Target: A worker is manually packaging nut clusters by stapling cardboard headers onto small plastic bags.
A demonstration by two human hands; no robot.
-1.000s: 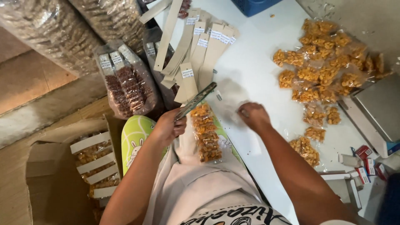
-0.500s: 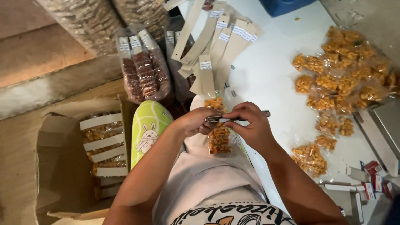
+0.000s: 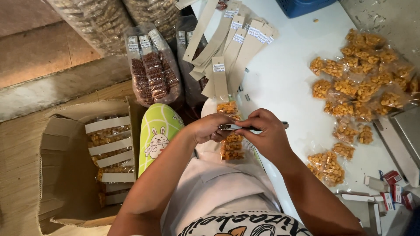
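Observation:
My left hand point(image 3: 209, 129) and my right hand point(image 3: 266, 134) meet at the table's near edge, both closed on a slim metal stapler point(image 3: 232, 127) held level between them. Under the hands lies a strip of clear packets filled with orange snacks point(image 3: 231, 147), topped by a tan card strip with a white label point(image 3: 219, 78). The hands hide the strip's middle.
Several more tan card strips point(image 3: 239, 43) fan out at the back of the white table point(image 3: 284, 83). Loose snack packets point(image 3: 358, 83) pile at the right. An open cardboard box point(image 3: 65, 175) with finished strips stands left, beside a green cushion point(image 3: 157, 131). Small staple boxes point(image 3: 391, 192) lie near right.
My right hand came off the table and joined the left on the stapler. The stapler dropped from a raised tilt to level over the snack strip.

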